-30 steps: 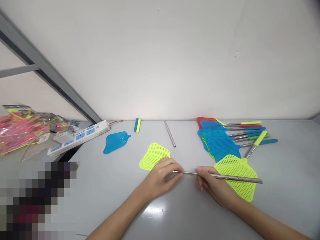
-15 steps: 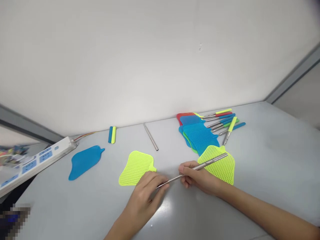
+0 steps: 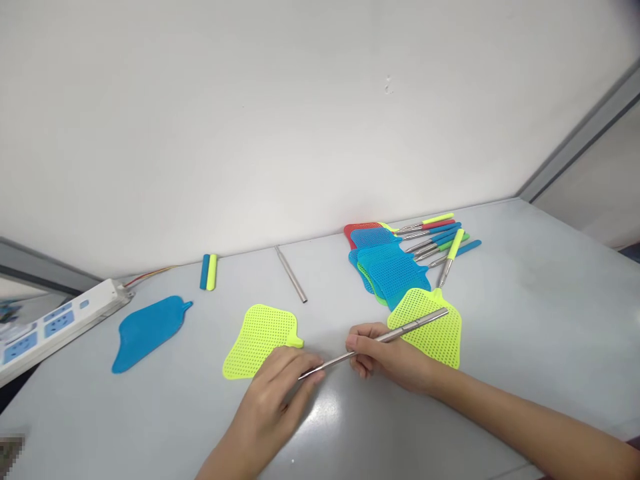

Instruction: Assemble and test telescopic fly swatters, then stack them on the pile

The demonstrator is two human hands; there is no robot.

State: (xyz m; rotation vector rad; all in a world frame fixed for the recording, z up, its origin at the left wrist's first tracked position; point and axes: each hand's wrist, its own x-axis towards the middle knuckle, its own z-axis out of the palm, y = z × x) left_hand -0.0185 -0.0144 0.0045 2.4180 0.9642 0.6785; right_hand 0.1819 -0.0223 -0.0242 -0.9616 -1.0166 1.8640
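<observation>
A thin telescopic metal rod (image 3: 417,324) slants up to the right between my two hands. My left hand (image 3: 280,387) pinches its narrow left end between thumb and fingers. Around its middle, where it gets thicker, my right hand (image 3: 383,350) is closed. Just beyond the left hand lies a yellow fly swatter head (image 3: 263,337), partly covered by the fingers. Under the thick end of the rod is the perforated head of a yellow fly swatter (image 3: 430,310), which has its handle pointing away. A second metal rod (image 3: 291,275) rests near the wall.
Several fly swatters (image 3: 395,270) in blue, red, green and yellow are piled at the back right. A blue swatter head (image 3: 150,333) lies at left beside a white power strip (image 3: 95,300). Blue (image 3: 205,272) and yellow grip sleeves (image 3: 212,272) lie by the wall.
The view has shifted a little, so most things appear further left. Both hands keep their hold on the rod, with hardly any movement against the table.
</observation>
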